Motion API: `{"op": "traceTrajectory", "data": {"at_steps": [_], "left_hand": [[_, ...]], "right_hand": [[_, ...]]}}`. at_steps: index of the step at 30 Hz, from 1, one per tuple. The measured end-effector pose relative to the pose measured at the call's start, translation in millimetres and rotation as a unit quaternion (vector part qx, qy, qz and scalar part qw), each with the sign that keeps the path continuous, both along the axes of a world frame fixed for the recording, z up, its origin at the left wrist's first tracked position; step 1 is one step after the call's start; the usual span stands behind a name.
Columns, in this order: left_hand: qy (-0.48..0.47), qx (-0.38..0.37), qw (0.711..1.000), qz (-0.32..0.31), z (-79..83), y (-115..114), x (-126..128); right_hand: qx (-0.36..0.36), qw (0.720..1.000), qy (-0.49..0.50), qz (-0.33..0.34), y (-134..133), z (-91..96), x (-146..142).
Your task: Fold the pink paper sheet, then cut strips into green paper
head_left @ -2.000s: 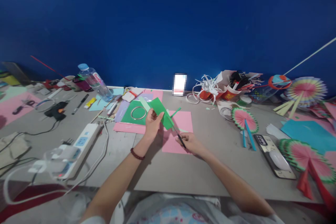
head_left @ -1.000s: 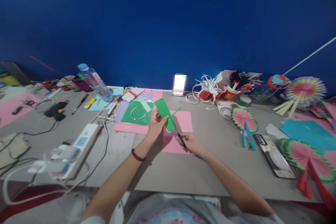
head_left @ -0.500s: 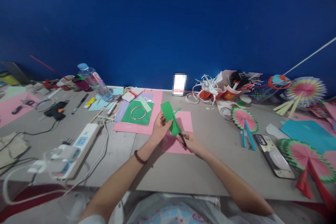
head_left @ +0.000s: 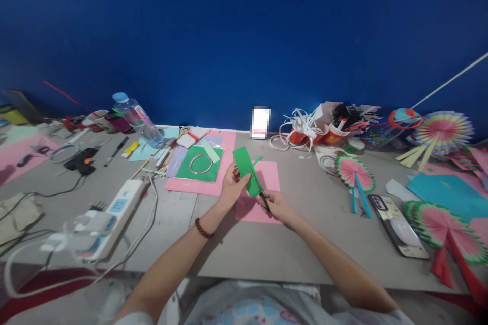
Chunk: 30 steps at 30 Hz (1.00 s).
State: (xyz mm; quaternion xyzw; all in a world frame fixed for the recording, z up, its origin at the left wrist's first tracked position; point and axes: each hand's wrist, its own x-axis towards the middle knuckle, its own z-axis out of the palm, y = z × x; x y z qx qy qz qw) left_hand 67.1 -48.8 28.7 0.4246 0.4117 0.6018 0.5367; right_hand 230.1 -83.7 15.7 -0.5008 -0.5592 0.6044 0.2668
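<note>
My left hand [head_left: 233,183] pinches a strip of green paper [head_left: 241,159] by its left edge, thumb on top. In my right hand [head_left: 277,204] is a pair of scissors [head_left: 266,203] with dark handles. Its blades lie along the right side of the green paper, where a narrow sliver stands partly apart from the rest. Beneath both hands lies a pink sheet [head_left: 270,175] on the table, and a small green scrap [head_left: 257,159] shows near its upper edge. My fingers hide part of the scissor handles.
Left of my hands, a metal ring [head_left: 201,164] rests on green paper. A power strip [head_left: 121,208] with cables and a tilted water bottle [head_left: 143,124] stand further left. To the right are folded paper fans [head_left: 356,170] and a phone [head_left: 385,223] with a white mouse [head_left: 404,231] on it.
Almost nothing differs. Both hands, the green paper and the scissors keep nearly the same place, with only a very slight shift.
</note>
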Motion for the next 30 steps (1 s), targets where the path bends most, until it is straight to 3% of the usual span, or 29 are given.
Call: {"op": "traceTrajectory", "data": {"at_steps": [16,30], "left_hand": [[-0.022,0.003,1.0,-0.004,-1.6,0.5,0.1],[-0.004,-0.053,0.999,0.005,0.9,0.1,-2.4]], "right_hand": [[0.001,1.0,0.0,-0.005,0.5,1.7,0.1],[0.011,1.0,0.005,0.004,-0.4,-3.6,1.3]]}}
